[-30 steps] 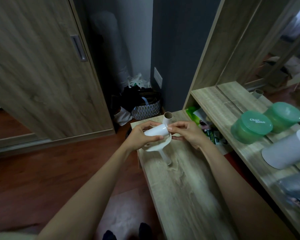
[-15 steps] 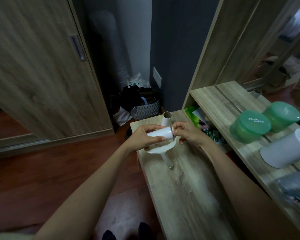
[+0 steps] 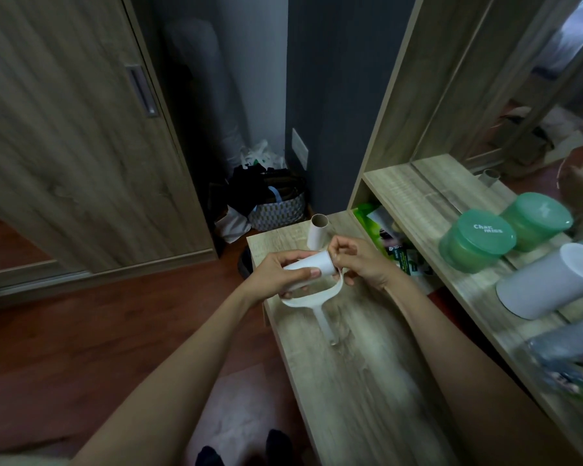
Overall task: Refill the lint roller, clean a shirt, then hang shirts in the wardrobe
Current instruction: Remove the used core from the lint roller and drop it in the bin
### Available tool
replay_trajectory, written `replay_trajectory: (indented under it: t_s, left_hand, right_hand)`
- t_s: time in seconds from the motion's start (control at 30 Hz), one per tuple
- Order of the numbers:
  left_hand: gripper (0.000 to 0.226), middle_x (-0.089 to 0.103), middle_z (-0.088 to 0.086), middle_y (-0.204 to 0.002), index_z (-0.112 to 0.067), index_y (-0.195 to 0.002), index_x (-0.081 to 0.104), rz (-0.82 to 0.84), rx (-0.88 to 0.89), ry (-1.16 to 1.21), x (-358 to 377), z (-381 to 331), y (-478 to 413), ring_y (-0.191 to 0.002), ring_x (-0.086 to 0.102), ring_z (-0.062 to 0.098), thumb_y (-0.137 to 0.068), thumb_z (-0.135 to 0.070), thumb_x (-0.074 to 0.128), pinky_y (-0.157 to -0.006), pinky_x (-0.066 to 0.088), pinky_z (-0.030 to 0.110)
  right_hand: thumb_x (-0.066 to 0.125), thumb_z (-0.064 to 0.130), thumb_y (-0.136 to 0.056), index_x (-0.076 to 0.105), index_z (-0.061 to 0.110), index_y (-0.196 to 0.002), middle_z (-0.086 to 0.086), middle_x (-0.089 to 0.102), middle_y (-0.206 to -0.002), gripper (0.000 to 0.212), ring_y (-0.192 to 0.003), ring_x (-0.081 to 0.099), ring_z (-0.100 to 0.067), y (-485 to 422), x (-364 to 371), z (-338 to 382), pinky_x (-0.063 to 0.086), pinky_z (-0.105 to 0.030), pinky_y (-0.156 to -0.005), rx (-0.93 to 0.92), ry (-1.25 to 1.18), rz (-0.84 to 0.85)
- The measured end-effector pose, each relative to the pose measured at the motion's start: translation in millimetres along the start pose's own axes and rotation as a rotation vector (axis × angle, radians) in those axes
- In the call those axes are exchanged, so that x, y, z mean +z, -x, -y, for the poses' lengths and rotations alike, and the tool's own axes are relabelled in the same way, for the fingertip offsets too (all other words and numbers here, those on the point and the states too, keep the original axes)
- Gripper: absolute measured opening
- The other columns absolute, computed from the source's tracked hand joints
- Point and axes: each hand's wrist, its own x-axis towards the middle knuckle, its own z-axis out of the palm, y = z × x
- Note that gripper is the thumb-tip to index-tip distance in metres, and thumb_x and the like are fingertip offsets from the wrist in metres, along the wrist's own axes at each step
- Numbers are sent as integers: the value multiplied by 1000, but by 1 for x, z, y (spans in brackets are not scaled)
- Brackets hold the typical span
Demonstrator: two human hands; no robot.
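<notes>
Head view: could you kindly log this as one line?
left hand grips white roll | right hand pinches its end | roller frame beneath

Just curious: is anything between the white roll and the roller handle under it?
Nothing visible does. The left hand holds the refill roll right above the lint roller handle; the cardboard tube stands behind, apart.

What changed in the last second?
The right hand drew its fingers back from across the end of the refill roll and now pinches its rim. The left hand still grips the roll; the lint roller frame beneath and the cardboard tube behind stayed put.
</notes>
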Motion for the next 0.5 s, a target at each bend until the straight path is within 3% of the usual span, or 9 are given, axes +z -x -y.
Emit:
replay_trajectory:
  t_s: [0.07, 0.2, 0.37, 0.5]
  left_hand:
    - [34, 69, -6, -73, -20, -118, 67, 5, -4, -1, 0, 1, 0, -58, 63, 7, -84, -19, 73, -46, 43, 21]
    - [35, 69, -3, -77, -17, -120, 66, 21, -29, 14, -2, 0, 2, -57, 63, 7, -85, -16, 71, -42, 41, 19]
    - [33, 71, 0, -85, -24, -118, 67, 17, -56, 0, -9, 6, 0, -61, 65, 9, -85, -21, 72, -42, 41, 19]
    - [35, 72, 1, -87, -23, -121, 65, -11, -96, 59, -6, 10, 0, -64, 66, 11, -86, -24, 70, -46, 42, 20]
  right_hand:
    - [54, -3, -85, 52, 8, -78, 5, 58, -59, 14, -49, 54, -9, 2, 2, 0, 38, -21, -38, -2, 31, -22]
    - [54, 5, -90, 54, 11, -81, -7, 59, -68, 11, -57, 60, -14, 4, 4, -2, 40, -21, -39, 31, 8, -2]
    - [53, 11, -94, 54, 10, -93, -6, 63, -84, 2, -74, 66, -20, 6, -3, -9, 48, -22, -45, 146, -213, 138]
    - [65, 4, -86, 56, 9, -97, -4, 67, -86, 15, -70, 68, -15, 9, 2, -12, 53, -21, -52, 115, -131, 69]
